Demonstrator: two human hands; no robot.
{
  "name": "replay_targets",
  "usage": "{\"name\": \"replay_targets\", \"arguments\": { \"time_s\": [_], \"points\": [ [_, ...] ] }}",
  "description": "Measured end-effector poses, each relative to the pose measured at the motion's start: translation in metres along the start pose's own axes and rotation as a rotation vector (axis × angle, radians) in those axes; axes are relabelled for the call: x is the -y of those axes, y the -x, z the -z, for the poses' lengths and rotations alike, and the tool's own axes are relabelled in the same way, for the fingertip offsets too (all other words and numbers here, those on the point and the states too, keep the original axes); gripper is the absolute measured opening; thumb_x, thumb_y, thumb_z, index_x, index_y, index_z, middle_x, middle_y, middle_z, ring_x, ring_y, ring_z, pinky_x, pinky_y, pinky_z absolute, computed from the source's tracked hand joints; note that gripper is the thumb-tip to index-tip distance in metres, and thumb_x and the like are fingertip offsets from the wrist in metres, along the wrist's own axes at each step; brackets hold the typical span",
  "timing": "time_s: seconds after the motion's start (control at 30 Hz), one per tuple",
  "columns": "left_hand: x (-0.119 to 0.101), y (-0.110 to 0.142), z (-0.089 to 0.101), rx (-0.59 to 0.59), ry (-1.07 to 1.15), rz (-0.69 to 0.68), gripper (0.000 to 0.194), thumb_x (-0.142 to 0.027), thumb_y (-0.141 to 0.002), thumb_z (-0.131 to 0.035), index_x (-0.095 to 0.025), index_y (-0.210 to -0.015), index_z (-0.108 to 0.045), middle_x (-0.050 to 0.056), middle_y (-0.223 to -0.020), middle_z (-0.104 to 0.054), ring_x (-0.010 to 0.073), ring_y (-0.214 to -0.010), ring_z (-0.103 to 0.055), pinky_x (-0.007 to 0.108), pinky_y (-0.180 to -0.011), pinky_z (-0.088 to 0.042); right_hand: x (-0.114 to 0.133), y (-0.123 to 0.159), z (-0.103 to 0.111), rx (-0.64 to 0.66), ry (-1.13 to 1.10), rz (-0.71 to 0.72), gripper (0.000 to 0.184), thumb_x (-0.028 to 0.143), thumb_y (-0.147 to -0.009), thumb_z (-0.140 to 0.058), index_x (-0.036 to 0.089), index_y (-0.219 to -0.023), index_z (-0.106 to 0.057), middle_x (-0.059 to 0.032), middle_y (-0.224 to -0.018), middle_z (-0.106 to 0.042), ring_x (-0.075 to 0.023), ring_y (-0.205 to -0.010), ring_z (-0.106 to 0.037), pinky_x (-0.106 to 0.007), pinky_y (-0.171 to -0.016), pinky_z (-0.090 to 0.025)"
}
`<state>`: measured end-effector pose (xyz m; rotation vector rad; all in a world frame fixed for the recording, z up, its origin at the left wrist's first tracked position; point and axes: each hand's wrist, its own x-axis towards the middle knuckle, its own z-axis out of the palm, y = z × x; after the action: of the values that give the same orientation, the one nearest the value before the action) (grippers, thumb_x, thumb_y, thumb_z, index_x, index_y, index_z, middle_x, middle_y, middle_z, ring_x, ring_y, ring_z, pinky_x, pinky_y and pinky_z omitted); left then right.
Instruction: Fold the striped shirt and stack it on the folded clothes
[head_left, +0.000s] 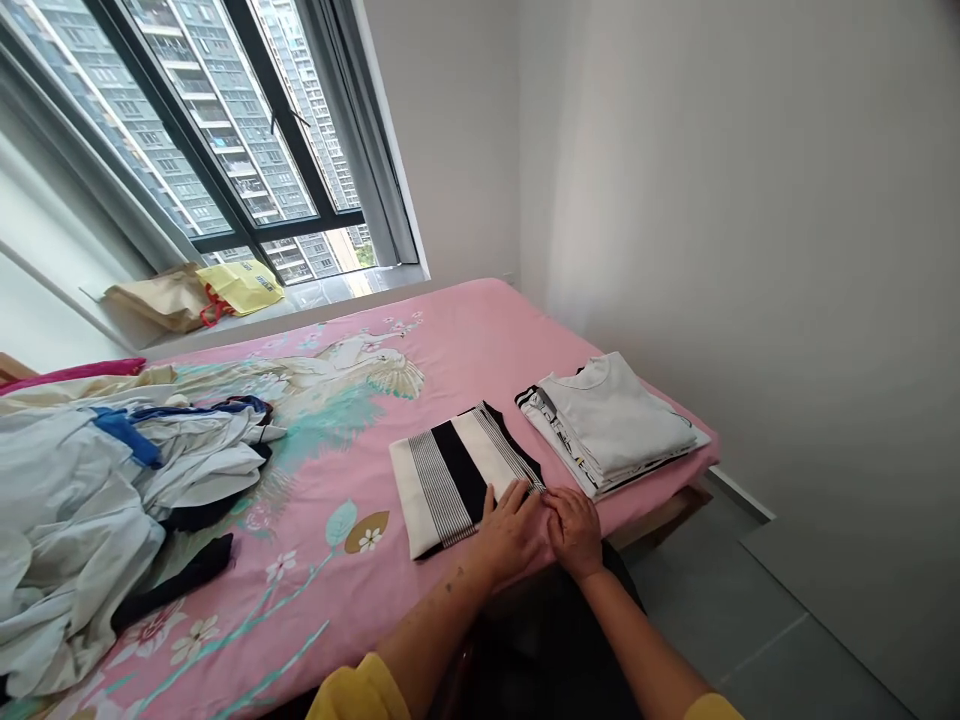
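Note:
A folded black-and-white striped garment (450, 470) lies on the pink bedsheet (465, 345) near the bed's front edge. My left hand (510, 530) rests flat on its near right corner, fingers spread. My right hand (574, 530) sits beside it at the garment's right edge, fingers curled down onto the cloth and sheet; whether it pinches fabric I cannot tell. To the right lies a neat stack of folded light shirts (611, 420), a white one on top.
A heap of unfolded white, blue and dark clothes (112, 500) covers the bed's left side. Yellow and tan bags (202, 292) sit on the window ledge. A white wall runs along the right, with grey floor (750, 620) below.

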<state>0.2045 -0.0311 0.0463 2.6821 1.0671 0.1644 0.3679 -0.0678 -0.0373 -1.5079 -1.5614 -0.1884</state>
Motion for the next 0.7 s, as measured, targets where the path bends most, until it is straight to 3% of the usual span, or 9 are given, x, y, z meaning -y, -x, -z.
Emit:
{"name": "replay_targets", "arguments": {
  "time_s": [0.1, 0.2, 0.3, 0.37, 0.47, 0.53, 0.7],
  "points": [
    [0.018, 0.033, 0.016, -0.022, -0.035, 0.121, 0.072, -0.031, -0.079, -0.049, -0.021, -0.146, -0.026, 0.008, -0.156, -0.017, 0.0246, -0.143, -0.012, 0.055, -0.115, -0.003, 0.005, 0.008, 0.001, -0.025, -0.087, -0.052, 0.022, 0.014, -0.082, -0.046, 0.02, -0.093, -0.064, -0.007, -0.105, -0.064, -0.0229, -0.103, -0.056, -0.047, -0.096, -0.04],
    [0.045, 0.06, 0.033, 0.003, -0.092, 0.233, 0.078, -0.021, -0.072, -0.047, -0.018, -0.146, -0.024, 0.008, -0.156, -0.015, 0.0243, -0.143, -0.01, 0.055, -0.115, 0.0, 0.031, 0.022, -0.001, -0.056, -0.35, -0.258, 0.022, 0.019, -0.083, -0.047, 0.019, -0.097, -0.064, -0.0083, -0.098, -0.066, -0.0222, -0.094, -0.06, -0.042, -0.087, -0.048],
    [0.061, 0.071, 0.04, 0.042, -0.148, 0.246, 0.084, -0.014, -0.066, -0.046, -0.018, -0.147, -0.023, 0.006, -0.156, -0.014, 0.0222, -0.144, -0.009, 0.054, -0.114, 0.006, 0.071, 0.032, -0.002, 0.053, -0.758, -0.599, 0.026, 0.028, -0.083, -0.051, 0.018, -0.104, -0.063, -0.0107, -0.1, -0.067, -0.0226, -0.09, -0.063, -0.038, -0.076, -0.053],
    [0.064, 0.07, 0.037, 0.064, -0.183, 0.222, 0.087, -0.012, -0.063, -0.046, -0.018, -0.147, -0.022, 0.006, -0.156, -0.012, 0.0218, -0.144, -0.007, 0.054, -0.114, 0.007, 0.094, 0.029, -0.002, 0.171, -1.035, -0.898, 0.03, 0.03, -0.08, -0.056, 0.018, -0.106, -0.061, -0.0121, -0.11, -0.065, -0.0242, -0.094, -0.064, -0.038, -0.073, -0.055],
    [0.062, 0.063, 0.028, 0.076, -0.225, 0.227, 0.087, -0.012, -0.064, -0.047, -0.018, -0.147, -0.021, 0.009, -0.157, -0.012, 0.0232, -0.144, -0.007, 0.055, -0.113, 0.004, 0.113, 0.011, 0.0, 0.259, -1.394, -1.377, 0.028, 0.027, -0.077, -0.058, 0.018, -0.103, -0.058, -0.0126, -0.116, -0.062, -0.0227, -0.098, -0.064, -0.037, -0.077, -0.054],
    [0.062, 0.058, 0.021, 0.065, -0.236, 0.255, 0.084, -0.013, -0.066, -0.047, -0.018, -0.147, -0.023, 0.011, -0.156, -0.013, 0.0247, -0.144, -0.009, 0.057, -0.112, 0.001, 0.118, -0.005, 0.002, 0.261, -1.538, -1.578, 0.018, 0.024, -0.078, -0.056, 0.017, -0.095, -0.058, -0.0113, -0.109, -0.065, -0.0193, -0.094, -0.065, -0.035, -0.081, -0.052],
    [0.064, 0.05, 0.017, -0.001, -0.234, 0.261, 0.077, -0.017, -0.071, -0.05, -0.021, -0.145, -0.029, 0.014, -0.155, -0.018, 0.0287, -0.142, -0.016, 0.057, -0.112, -0.003, 0.121, -0.025, -0.005, 0.248, -1.695, -1.664, 0.008, 0.016, -0.079, -0.051, 0.018, -0.083, -0.058, -0.0065, -0.092, -0.068, -0.0149, -0.084, -0.064, -0.03, -0.082, -0.05]
  ]
}}
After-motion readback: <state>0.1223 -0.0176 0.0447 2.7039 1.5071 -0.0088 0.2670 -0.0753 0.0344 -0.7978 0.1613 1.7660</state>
